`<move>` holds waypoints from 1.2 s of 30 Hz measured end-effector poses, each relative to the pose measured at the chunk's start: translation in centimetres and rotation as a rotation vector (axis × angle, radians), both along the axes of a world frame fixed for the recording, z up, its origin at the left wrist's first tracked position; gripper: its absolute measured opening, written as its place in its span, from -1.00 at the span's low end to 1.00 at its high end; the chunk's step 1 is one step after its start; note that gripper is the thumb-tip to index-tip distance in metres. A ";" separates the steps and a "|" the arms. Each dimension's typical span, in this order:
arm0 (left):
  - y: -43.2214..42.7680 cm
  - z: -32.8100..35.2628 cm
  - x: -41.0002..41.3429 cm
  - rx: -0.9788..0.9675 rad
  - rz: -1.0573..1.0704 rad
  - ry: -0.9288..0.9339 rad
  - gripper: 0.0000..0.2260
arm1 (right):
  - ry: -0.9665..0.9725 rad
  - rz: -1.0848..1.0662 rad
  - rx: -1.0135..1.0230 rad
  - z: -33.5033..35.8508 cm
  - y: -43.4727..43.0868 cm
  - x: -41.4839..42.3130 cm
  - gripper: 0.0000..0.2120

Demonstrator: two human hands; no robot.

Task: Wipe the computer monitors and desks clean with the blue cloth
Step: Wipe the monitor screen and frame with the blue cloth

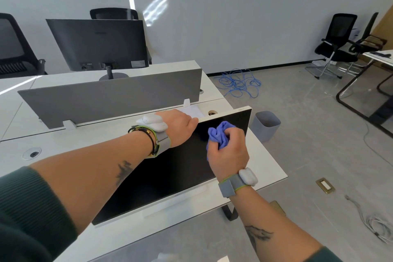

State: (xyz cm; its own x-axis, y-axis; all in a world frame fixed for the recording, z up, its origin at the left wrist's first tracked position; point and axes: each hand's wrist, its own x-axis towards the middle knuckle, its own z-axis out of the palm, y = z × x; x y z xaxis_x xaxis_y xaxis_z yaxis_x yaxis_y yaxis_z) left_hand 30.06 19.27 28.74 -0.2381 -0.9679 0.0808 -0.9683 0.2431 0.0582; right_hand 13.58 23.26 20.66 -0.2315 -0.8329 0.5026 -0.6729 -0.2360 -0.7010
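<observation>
Right hand (228,152): grip closed round the bunched blue cloth (219,135), with the cloth pressed against the upper right part of the black screen of the near monitor (170,178). Left hand (180,127): grip hooked over the top edge of the same monitor, fingertips hidden behind the panel. Near monitor standing on the white worktop (262,155), tilted back; stand not visible, left part of the screen covered by the left forearm. Pale sensor pod strapped on each wrist. White sheet (192,111) behind the left hand, only partly exposed. Grey divider panel (110,100) upright along the rear edge of the worktop. Far monitor (100,44) beyond the divider, seen from the back; base partly cut off by the divider, rear label too small to read. Grey bin (265,126) on the floor just beside the worktop end. Loose blue cable (240,83) near the wall. Pale object at the bottom edge cropped and not identifiable.
</observation>
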 end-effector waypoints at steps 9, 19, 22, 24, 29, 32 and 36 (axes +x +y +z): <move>0.0 0.1 -0.1 0.004 0.000 -0.007 -0.53 | 0.061 -0.121 0.115 0.5 -1.1 -0.4 -0.82; 0.2 -0.1 -0.5 -0.024 0.019 -0.007 -0.55 | 0.288 0.093 -0.154 -0.6 0.7 -0.7 -0.79; 0.2 0.5 -0.4 0.009 0.027 -0.007 -0.55 | 0.476 0.170 0.055 -0.3 -0.1 0.5 -0.79; 0.1 0.5 0.4 0.052 0.040 0.001 -0.54 | 0.330 0.118 -0.016 -0.5 0.1 0.5 -0.79; 0.0 0.4 0.3 0.059 0.045 0.014 -0.53 | 0.120 -0.020 0.022 -0.2 -0.9 -0.6 -0.79; -0.1 0.3 -0.1 0.043 0.048 0.036 -0.54 | 0.151 0.041 0.059 -0.3 -1.2 -0.6 -0.82; -0.2 0.3 0.4 0.087 0.062 0.038 -0.52 | -0.051 -0.108 -0.123 0.2 -0.3 -1.3 -0.80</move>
State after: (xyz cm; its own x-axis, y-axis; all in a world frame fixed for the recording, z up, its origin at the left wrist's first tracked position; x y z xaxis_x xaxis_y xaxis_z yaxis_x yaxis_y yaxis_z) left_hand 30.49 19.05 29.08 -0.1760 -0.9844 0.0036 -0.9780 0.1753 0.1133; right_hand 12.25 22.91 20.81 -0.3443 -0.7346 0.5846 -0.6633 -0.2504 -0.7052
